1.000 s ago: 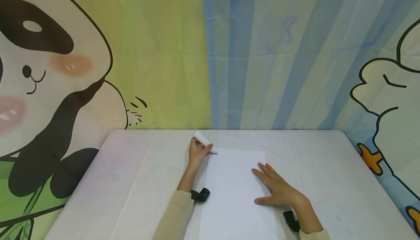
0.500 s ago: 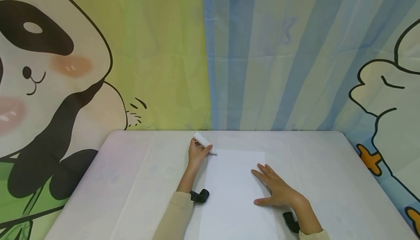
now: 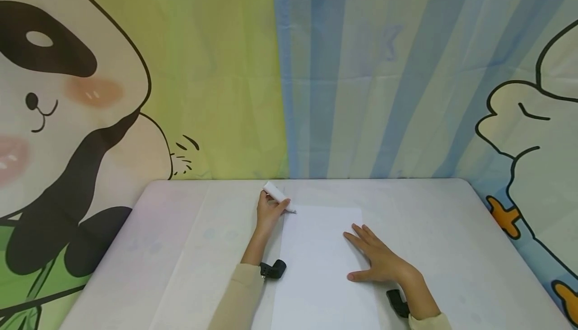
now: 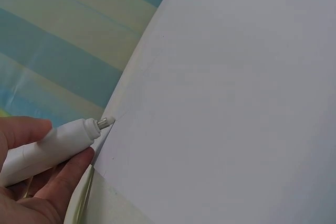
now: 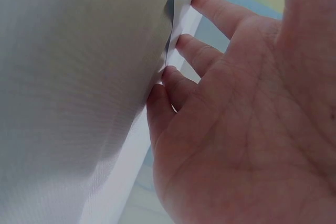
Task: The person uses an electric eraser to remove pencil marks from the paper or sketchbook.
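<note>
My left hand pinches a thick white electric eraser between thumb and fingers, at the far left corner of a white sheet of paper. In the left wrist view the eraser has a metal collar and a small pale nub, which overlaps the paper's edge. The eraser leans, its back end pointing up and left. My right hand lies with spread fingers over the sheet's right edge, thumb apart toward me. From the right wrist, its fingertips show touching the white surface. Only faint marks show on the sheet.
A white-covered table extends around the sheet on both sides. Behind it hangs a curtain with a panda and blue stripes. A black wrist camera sits on the left wrist, another camera on the right.
The head view has shifted a little, sliding everything slightly left. Both hands keep their places on the sheet, with the electric eraser still in my left hand.
</note>
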`<state>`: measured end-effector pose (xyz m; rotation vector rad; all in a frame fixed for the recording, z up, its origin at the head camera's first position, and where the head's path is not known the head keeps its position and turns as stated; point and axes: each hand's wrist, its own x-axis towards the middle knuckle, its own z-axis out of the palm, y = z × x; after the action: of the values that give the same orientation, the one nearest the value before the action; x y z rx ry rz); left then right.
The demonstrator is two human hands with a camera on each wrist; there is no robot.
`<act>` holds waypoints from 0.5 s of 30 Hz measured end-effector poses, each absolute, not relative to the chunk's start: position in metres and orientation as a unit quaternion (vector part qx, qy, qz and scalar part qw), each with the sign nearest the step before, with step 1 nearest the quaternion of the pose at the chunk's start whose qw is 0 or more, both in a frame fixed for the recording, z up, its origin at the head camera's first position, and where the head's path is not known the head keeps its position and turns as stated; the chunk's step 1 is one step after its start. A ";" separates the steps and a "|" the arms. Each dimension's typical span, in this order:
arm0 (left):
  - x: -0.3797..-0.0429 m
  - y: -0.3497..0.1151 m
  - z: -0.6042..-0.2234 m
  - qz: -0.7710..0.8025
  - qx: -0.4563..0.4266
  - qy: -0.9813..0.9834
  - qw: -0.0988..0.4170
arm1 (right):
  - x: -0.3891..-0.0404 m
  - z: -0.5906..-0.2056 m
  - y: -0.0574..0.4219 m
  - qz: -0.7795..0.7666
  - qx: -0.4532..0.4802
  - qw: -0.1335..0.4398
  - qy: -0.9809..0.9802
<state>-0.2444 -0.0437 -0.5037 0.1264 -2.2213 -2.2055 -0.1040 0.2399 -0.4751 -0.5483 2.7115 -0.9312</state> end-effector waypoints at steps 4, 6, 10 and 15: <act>-0.245 -0.044 -0.504 -0.703 0.040 -0.710 0.006 | -0.105 -0.476 0.240 -0.314 -0.187 0.110 0.924; -0.245 -0.044 -0.504 -0.705 0.038 -0.709 0.007 | -0.105 -0.477 0.240 -0.315 -0.188 0.108 0.924; -0.244 -0.045 -0.506 -0.714 0.025 -0.700 0.012 | -0.105 -0.478 0.241 -0.315 -0.190 0.107 0.924; -0.241 -0.045 -0.505 -0.727 0.003 -0.686 0.028 | -0.105 -0.479 0.242 -0.313 -0.194 0.104 0.924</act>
<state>-0.2410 -0.0450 -0.5054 0.0092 -2.1173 -2.2433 -0.1046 0.2417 -0.4792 -0.5718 2.7255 -0.9239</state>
